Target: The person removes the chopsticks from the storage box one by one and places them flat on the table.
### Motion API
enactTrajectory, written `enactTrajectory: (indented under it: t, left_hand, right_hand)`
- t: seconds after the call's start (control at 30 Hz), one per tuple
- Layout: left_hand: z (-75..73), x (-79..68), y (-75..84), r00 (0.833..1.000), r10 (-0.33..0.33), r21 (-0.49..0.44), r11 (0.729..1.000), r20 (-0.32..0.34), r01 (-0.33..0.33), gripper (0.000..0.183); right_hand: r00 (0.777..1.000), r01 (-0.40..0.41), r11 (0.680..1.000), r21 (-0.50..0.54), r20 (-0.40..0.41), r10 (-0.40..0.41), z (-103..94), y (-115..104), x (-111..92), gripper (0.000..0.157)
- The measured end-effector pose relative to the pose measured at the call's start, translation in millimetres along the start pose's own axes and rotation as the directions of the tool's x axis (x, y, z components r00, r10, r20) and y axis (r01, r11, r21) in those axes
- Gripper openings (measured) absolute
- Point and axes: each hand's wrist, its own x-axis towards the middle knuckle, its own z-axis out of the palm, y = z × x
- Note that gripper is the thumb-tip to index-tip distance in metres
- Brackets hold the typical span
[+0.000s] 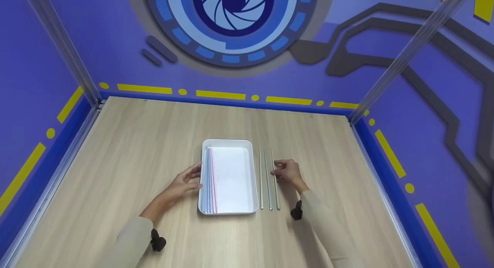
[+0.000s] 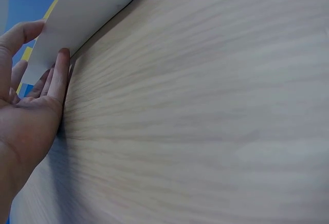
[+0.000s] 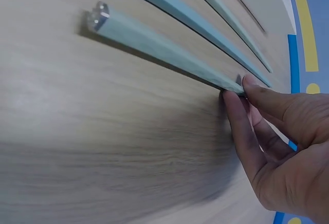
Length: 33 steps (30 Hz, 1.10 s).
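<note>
A white tray [image 1: 233, 179] sits on the table with several blue, purple and pink chopsticks [image 1: 211, 183] lying side by side along its left wall. My left hand [image 1: 183, 185] touches the outside of that wall with extended fingers, grasping nothing. To the right of the tray, three chopsticks lie lengthwise: a pale green one [image 1: 261, 183], a blue one [image 1: 268, 183] and another green one [image 3: 164, 54]. My right hand [image 1: 288, 171] pinches this rightmost green chopstick between thumb and fingers near its upper part. In the right wrist view its thick end has a silvery cap.
The wooden table [image 1: 154, 137] runs to a blue-purple printed back wall [image 1: 216, 81]. Metal posts [image 1: 63, 44] rise at both back corners, and side panels border the table. Small black devices [image 1: 157, 241] sit by both wrists.
</note>
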Motion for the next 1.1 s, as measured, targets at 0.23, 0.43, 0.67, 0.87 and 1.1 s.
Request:
enactTrajectory:
  t: [0.23, 0.43, 0.67, 0.87, 1.1]
  left_hand:
    - [0.4, 2.6, 0.9, 1.0, 0.004, -0.029, 1.0, 0.002, -0.004, 0.084]
    - [1.8, 3.2, 3.4, 1.0, 0.006, -0.029, 1.0, 0.021, -0.006, 0.084]
    - [0.1, -2.1, 2.2, 1.0, -0.01, -0.011, 1.0, -0.011, 0.01, 0.085]
    - [2.4, -2.0, 1.0, 1.0, 0.0, 0.001, 1.0, -0.018, 0.0, 0.085]
    - [1.7, -2.5, 3.7, 1.0, -0.013, -0.008, 1.0, -0.02, 0.013, 0.086]
  right_hand:
    - [0.999, 0.031, 0.999, -0.019, 0.017, -0.031, -7.4, -5, -4, 0.044]
    - [0.991, 0.131, 0.989, -0.069, 0.012, -0.13, -18.5, -22, -7, 0.036]
    - [0.966, 0.225, 0.974, -0.032, 0.134, -0.219, -14.0, -63, -12, 0.04]
    - [0.935, 0.292, 0.955, -0.044, 0.226, -0.275, 3.8, -94, -14, 0.039]
    - [0.864, 0.366, 0.931, 0.007, 0.369, -0.343, 40.8, -118, -13, 0.036]
